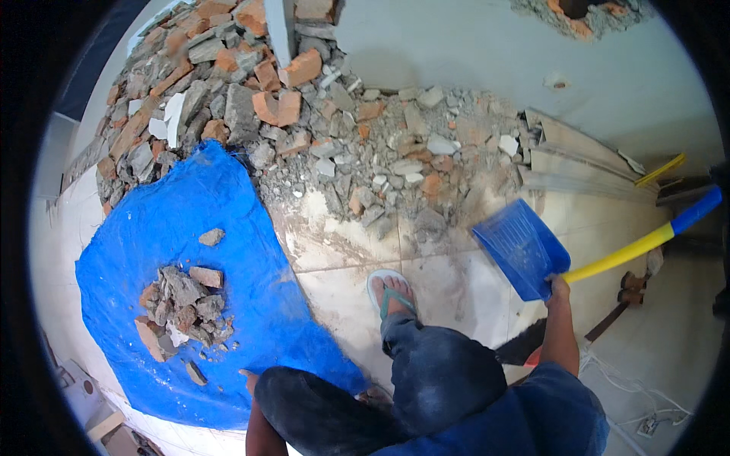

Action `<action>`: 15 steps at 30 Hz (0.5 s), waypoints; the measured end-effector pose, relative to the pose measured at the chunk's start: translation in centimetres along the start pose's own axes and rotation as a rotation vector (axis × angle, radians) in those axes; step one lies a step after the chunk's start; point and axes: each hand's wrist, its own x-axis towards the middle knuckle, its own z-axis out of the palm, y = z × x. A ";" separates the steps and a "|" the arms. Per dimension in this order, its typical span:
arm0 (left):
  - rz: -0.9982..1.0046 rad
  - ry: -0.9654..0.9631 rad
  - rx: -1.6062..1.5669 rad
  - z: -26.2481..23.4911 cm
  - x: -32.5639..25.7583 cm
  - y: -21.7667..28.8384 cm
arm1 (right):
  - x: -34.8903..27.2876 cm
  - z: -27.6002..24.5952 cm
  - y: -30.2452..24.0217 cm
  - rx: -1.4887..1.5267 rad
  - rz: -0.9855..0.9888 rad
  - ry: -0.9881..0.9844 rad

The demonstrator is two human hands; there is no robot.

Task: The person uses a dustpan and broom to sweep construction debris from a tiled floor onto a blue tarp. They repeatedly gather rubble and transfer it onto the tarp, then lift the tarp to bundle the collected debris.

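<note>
The right grip point(559, 287) is wrapped around the neck of a blue shovel point(526, 247), where the yellow handle point(620, 253) meets the blade. From there the blade runs forward and to the left, its wide edge facing the loose rubble point(414, 171), which spreads ahead and to the left of this grip; the blade's leading corner is just beside the nearest debris (whether they touch, I can't tell). The handle goes off the other way, forward and to the right of the grip.

The left grip point(249, 380) is well apart, beside the left knee and at or over the near edge of a blue sheet point(281, 304); the knee hides most of it, so I can't tell if its fingers are spread or pressed together. A small heap of broken masonry point(182, 304) lies on the sheet, forward and left of that grip. The right grip is the nearer one to the loose rubble.
</note>
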 end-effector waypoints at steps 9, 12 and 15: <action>0.010 0.039 0.049 1.0 1.1 -1.6 | 3.0 17.1 -3.6 -0.298 -0.296 -0.187; 0.020 0.058 0.066 0.5 2.1 -1.8 | 1.3 17.6 -3.7 -0.168 -0.350 -0.086; 0.043 0.089 0.114 -0.1 2.2 -1.6 | -1.2 15.7 -4.2 -0.137 -0.382 -0.261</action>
